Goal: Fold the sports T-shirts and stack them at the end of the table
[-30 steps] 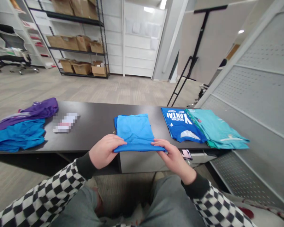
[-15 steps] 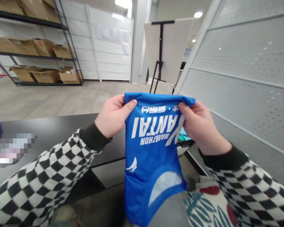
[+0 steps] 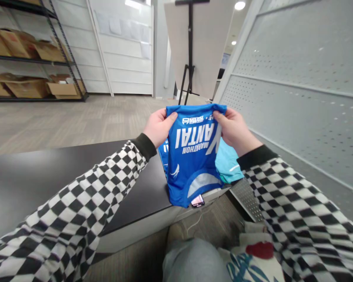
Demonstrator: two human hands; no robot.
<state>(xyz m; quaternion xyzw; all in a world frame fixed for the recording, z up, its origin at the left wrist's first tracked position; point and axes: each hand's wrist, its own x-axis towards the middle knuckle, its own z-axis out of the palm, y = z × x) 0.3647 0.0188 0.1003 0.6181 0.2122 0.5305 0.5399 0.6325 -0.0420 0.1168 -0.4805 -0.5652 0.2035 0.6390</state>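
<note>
Between my hands hangs a folded blue sports shirt (image 3: 194, 164) with white "YANTAI MARATHON" print, upside down to me, its neckline at the bottom. My left hand (image 3: 160, 127) pinches the upper left corner, thumb on the front. At the upper right corner, my right hand (image 3: 233, 129) is closed on the cloth the same way. Behind the shirt, another blue garment with white print (image 3: 164, 152) shows at the left edge. Light turquoise clothing (image 3: 228, 160) lies to the right, partly hidden by the shirt and my right hand.
A dark table (image 3: 129, 184) spreads in front and to the left. Near its edge lies a phone (image 3: 197, 201) with a lit screen, a white cable (image 3: 195, 225) below. A perforated grey panel (image 3: 297, 90) stands at the right. Shelves with cardboard boxes (image 3: 26, 86) are at the back left.
Both hands have moved forward with the shirt, over the table's right part. The view has shifted, bringing the phone, the turquoise clothing and the other blue garment into sight.
</note>
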